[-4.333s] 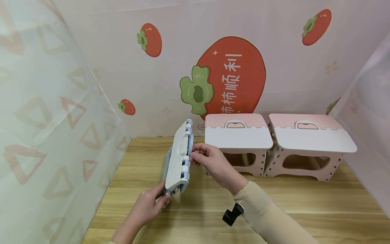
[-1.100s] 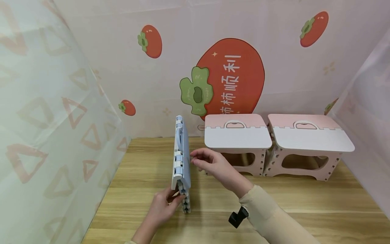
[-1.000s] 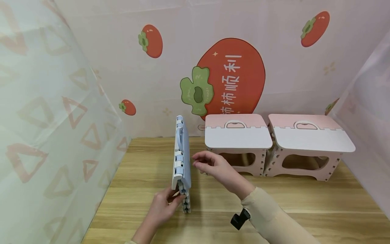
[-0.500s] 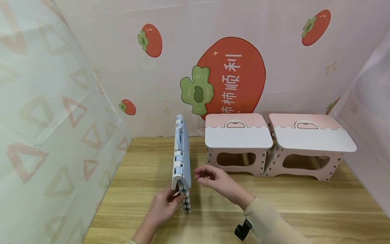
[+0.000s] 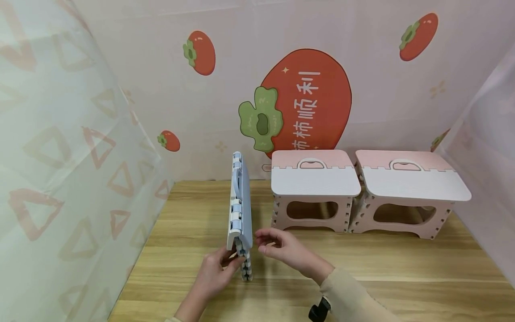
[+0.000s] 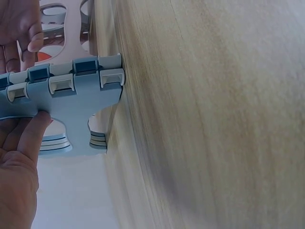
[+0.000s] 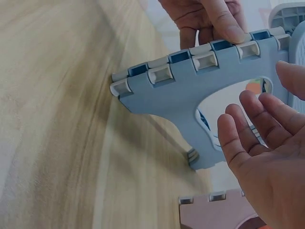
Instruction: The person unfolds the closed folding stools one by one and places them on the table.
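Observation:
A blue-and-white folding stool (image 5: 246,201) stands on the wooden table, its two seat halves folded down and the hinged ridge with the handle uppermost. My left hand (image 5: 215,273) grips the stool's near leg edge, the thumb lying on the hinged joints. In the left wrist view, the fingers of the left hand (image 6: 19,176) reach round the blue leg panel (image 6: 81,102). My right hand (image 5: 287,250) hovers just right of the stool, fingers loosely bent and holding nothing. The right wrist view shows this right hand (image 7: 276,162) in front of the leg's cut-out opening.
Two pink-and-white folding stools, one nearer (image 5: 315,181) and one farther right (image 5: 412,183), stand unfolded side by side at the back right. A printed cloth backdrop (image 5: 225,112) rises behind the table (image 5: 177,277), with another cloth along the left.
The stool has turned from leaning with its white half facing up to standing upright, blue half to the right. My right hand has left its handle and come down nearer; the left keeps its grip.

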Demonstrator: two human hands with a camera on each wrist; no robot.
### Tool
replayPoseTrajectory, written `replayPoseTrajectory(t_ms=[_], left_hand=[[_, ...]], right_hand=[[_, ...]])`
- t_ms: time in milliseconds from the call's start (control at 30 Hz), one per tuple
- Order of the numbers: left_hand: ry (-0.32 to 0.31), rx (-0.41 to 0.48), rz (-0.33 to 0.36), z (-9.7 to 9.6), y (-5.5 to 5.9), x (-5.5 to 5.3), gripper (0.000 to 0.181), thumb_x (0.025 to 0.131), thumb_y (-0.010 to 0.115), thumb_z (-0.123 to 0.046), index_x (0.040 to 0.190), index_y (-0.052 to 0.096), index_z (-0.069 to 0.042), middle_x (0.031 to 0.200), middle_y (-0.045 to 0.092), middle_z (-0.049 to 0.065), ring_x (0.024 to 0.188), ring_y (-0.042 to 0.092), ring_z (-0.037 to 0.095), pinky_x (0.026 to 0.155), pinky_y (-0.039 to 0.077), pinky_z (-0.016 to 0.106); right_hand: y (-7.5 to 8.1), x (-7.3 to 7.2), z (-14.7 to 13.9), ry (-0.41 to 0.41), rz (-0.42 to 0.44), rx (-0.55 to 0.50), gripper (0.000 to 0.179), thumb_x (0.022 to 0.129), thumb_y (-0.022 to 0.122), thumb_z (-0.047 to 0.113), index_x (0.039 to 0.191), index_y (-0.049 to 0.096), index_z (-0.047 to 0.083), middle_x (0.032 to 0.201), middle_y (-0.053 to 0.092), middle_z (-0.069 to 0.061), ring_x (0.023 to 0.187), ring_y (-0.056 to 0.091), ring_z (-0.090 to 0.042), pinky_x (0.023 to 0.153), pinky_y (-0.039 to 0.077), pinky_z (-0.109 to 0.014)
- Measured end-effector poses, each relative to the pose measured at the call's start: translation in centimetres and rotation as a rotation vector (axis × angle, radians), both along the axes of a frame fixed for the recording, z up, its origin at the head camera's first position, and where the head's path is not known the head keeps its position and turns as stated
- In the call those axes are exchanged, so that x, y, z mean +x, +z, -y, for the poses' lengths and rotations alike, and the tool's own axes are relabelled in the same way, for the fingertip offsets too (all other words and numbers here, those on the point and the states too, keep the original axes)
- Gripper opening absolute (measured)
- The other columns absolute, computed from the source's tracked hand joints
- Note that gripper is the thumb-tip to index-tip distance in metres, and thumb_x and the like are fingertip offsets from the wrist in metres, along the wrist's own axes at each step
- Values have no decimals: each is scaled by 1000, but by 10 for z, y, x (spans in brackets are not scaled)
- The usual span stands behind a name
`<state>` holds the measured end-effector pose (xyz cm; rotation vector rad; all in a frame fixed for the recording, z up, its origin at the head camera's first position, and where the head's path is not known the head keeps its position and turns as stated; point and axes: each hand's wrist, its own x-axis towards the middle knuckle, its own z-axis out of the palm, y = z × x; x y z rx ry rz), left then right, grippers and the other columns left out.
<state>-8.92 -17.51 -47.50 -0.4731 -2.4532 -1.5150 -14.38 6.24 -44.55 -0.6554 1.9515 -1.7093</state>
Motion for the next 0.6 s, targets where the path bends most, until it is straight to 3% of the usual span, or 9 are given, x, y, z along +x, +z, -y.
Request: replayPoseTrajectory(t_ms=[167, 367, 600], left_hand=[[-8, -1, -27, 1, -1, 0, 25, 85, 78, 2, 109, 70, 0, 109, 75, 21, 96, 75, 34, 77, 61, 24], [-22, -9, -60, 2, -2, 0, 24, 86, 78, 2, 109, 70, 0, 108, 75, 20, 95, 76, 34, 76, 61, 24], [-7, -9, -31, 1, 0, 1, 27, 88, 78, -2, 114, 70, -1, 110, 75, 20, 96, 75, 34, 77, 61, 24]], right_hand=[[-2, 3, 4, 8, -4, -8, 42, 102, 63, 16, 141, 56, 0, 129, 64, -17, 120, 57, -29, 100, 49, -32], [-3, 6, 7, 30, 49, -21, 45, 102, 63, 16, 143, 53, 0, 132, 62, -18, 122, 57, -29, 102, 49, -35], [-6, 7, 8, 41, 40, -20, 46, 102, 62, 18, 144, 53, 0, 133, 62, -17, 123, 56, -30, 102, 49, -34]])
